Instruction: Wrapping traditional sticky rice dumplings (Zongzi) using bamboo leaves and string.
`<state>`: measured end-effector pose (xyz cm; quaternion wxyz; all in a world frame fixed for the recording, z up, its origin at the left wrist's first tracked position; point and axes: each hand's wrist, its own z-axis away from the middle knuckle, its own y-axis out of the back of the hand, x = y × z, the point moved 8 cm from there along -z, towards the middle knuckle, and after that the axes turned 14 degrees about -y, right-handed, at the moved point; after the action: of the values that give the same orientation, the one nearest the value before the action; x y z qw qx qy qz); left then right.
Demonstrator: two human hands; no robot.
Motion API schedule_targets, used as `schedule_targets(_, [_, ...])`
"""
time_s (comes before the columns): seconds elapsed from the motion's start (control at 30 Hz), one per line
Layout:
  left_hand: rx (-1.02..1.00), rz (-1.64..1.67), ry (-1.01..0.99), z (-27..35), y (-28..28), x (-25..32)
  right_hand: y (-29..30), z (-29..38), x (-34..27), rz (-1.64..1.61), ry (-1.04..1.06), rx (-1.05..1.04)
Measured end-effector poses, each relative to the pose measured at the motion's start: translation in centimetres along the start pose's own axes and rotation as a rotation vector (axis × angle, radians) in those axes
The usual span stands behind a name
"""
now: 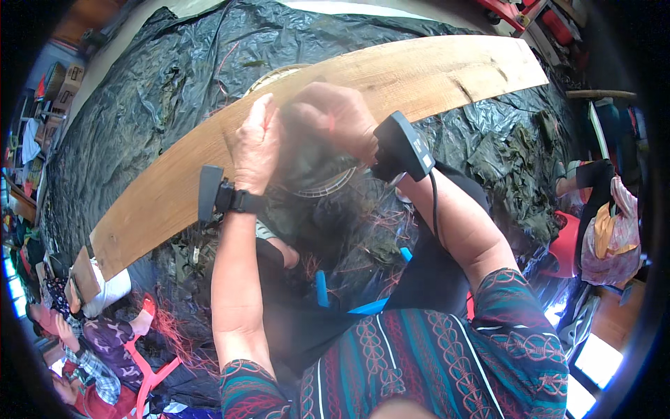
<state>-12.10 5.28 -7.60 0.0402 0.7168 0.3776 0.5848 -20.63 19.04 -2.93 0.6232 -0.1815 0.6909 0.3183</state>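
Note:
A long wooden board [439, 68] crosses in front of me, over a round basket whose rim [327, 187] shows on both sides of it. My left hand [257, 141] is upright at the board's near edge, fingers raised together; whether it pinches something is unclear. My right hand [335, 118] is curled and blurred just right of it, over the board, with a thin reddish strand at its fingers. Dark, blurred material [314, 157] lies below both hands, over the basket. Each wrist wears a strapped black device.
Black plastic sheeting [131, 125] covers the floor. Dark leafy material [502, 162] lies at the right, and red strands [172, 330] lie lower left. A co-worker [94, 361] sits lower left near a white container [112, 288]. Another person's leg [591, 175] shows at the right, near a red stool [565, 243].

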Motion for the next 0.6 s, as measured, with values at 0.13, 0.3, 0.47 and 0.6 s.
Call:
schedule_targets(0.13, [0.024,-0.093,-0.118,-0.8,-0.5,1.5,-1.0,-0.3,0.8,-0.153,-0.125,-0.111])
schedule_targets(0.3, [-0.08,-0.323,-0.073,-1.1,-1.7,3.3,-1.6,-0.2,1.2,-0.273,-0.147,-0.12])
schedule_targets(0.47, [-0.044,-0.239,-0.06,-0.9,-1.8,2.2,-0.3,-0.9,1.2,-0.304,0.128,-0.014])
schedule_targets(0.6, [-0.016,0.004,-0.135,-0.4,-1.2,1.8,0.7,-1.1,5.1,-0.549,-0.522,0.081])
